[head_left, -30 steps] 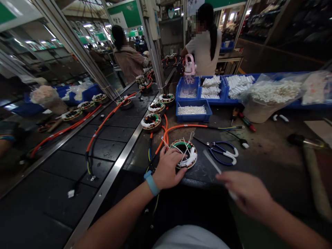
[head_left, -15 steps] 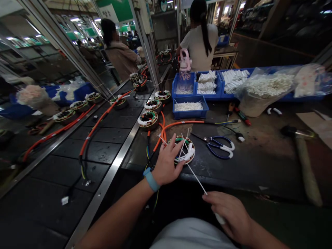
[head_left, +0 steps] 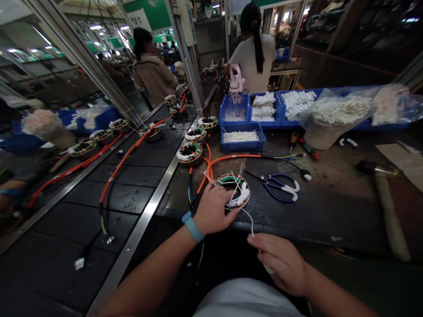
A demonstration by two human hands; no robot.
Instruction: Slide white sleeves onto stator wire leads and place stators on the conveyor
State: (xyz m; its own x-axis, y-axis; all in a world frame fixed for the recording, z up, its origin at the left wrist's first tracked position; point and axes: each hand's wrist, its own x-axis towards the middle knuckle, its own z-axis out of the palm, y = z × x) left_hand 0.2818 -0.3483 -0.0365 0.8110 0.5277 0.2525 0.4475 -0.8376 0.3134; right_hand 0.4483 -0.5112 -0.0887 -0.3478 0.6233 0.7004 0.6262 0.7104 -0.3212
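My left hand [head_left: 216, 209] rests on the near-left side of a round wound coil ring [head_left: 246, 203], its fingers bent over the rim. White sleeves and several thin white ties stick up from the ring. From the ring's near edge a white cord [head_left: 251, 220] runs in a slack curve to my right hand [head_left: 280, 262], whose fingers are closed on it. Something white also shows under the right palm, mostly hidden. Scissors [head_left: 280, 187] with blue and white handles lie right of the ring.
Behind the ring is a blue tray [head_left: 243, 137] of thin white ties. Orange cables [head_left: 231, 156] and other coil rings [head_left: 189, 152] sit to the left. A hammer [head_left: 390, 211] lies at right. Two people stand farther back.
My right hand has moved left and slightly up, closer to the ring. The cord, straight before, now sags in a curve. The left hand's fingers have drawn back and bent.
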